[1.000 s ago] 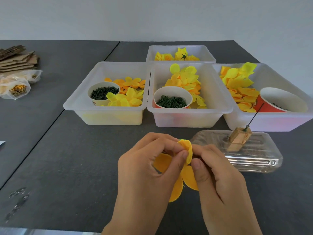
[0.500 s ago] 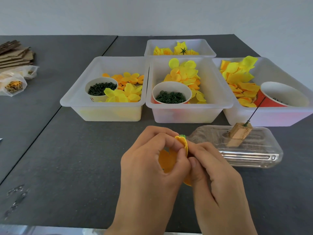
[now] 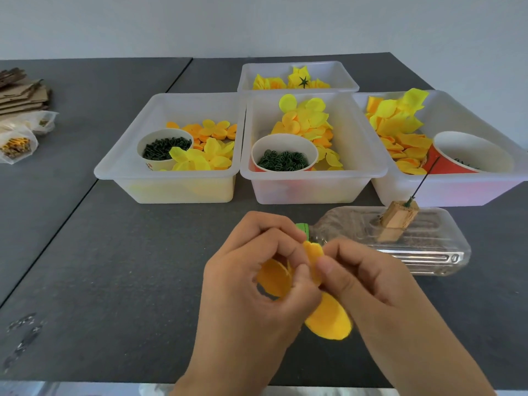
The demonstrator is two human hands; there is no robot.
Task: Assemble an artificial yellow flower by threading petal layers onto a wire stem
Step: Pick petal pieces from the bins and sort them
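Cardboard (image 3: 21,94) lies stacked at the far left of the dark table (image 3: 114,267), with clear bags (image 3: 17,141) just in front of it. Next comes the left bin (image 3: 168,170), holding a paper cup of dark green bits (image 3: 165,147) beside yellow and orange petals. In front, over the table, my left hand (image 3: 251,298) pinches the orange petal layer (image 3: 314,284) between thumb and curled fingers, and my right hand (image 3: 368,284) pinches the same layer from the other side, thumb tips almost meeting. One petal hangs below my hands. The middle bin (image 3: 311,181) carries a cup of green rings (image 3: 284,155); a smaller bin (image 3: 297,78) sits behind it. Just right of my hands lies a clear plastic bottle (image 3: 414,247) on its side, a wooden block (image 3: 398,218) on it with the wire stem (image 3: 423,181) sticking up, tilted. The right bin (image 3: 457,192) holds more petals and a red cup (image 3: 468,155).
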